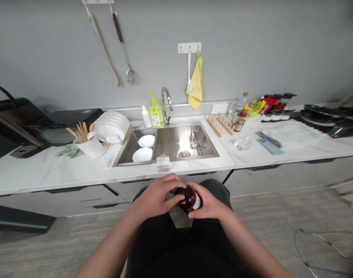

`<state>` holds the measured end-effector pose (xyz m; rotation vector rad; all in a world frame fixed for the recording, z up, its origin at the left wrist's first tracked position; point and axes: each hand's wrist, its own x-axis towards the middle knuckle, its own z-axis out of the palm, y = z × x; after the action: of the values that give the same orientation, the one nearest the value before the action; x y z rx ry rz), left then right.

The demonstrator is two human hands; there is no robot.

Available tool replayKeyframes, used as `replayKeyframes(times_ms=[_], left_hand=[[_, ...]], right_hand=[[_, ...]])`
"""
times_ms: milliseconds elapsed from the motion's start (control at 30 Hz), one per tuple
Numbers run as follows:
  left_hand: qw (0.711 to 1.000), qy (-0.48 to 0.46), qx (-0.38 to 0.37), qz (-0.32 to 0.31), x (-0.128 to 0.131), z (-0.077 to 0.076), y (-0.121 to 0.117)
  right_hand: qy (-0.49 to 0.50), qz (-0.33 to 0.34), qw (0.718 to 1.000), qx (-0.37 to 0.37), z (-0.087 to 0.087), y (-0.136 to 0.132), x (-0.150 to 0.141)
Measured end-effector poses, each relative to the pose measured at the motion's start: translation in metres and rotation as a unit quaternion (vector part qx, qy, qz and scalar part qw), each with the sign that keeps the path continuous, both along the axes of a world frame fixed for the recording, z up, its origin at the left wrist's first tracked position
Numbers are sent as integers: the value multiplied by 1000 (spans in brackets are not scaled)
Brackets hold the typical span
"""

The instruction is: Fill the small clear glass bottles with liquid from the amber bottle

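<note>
Left hand (154,197) and right hand (207,201) curl close, seemingly gripping.

A kitchen is showing here: a stainless steel sink (176,139), a marble-patterned countertop (49,173), and a wall-hung wooden spatula (102,48).

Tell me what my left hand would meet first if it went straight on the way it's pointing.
The dark reddish bottle with the white label, which your left hand already touches. Just beyond it, your right hand wraps the far side, though depth is hard to judge.

Left hand (154,197), right hand (209,201) around dark bottle (187,199)
</note>
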<state>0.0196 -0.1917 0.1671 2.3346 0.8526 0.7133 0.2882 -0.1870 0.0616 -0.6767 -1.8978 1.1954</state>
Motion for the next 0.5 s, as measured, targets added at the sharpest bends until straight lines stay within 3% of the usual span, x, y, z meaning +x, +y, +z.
replayKeyframes(times_ms=[100,200,300,400,500], left_hand=[[998,46,33,42,-2,-9,1],[979,100,106,141,7,-21,2],[955,120,161,220,18,-30,-6],[958,93,164,217,21,-39,-18],[970,71,121,199,17,-46,-25]], right_hand=[[-12,-29,999,14,-6,-10,-3],[-30,-91,995,41,-8,-17,-10],[-55,-105,991,69,-4,-22,-17],[-73,-122,986,90,3,-24,-17],[-74,-157,980,96,8,-24,-15]])
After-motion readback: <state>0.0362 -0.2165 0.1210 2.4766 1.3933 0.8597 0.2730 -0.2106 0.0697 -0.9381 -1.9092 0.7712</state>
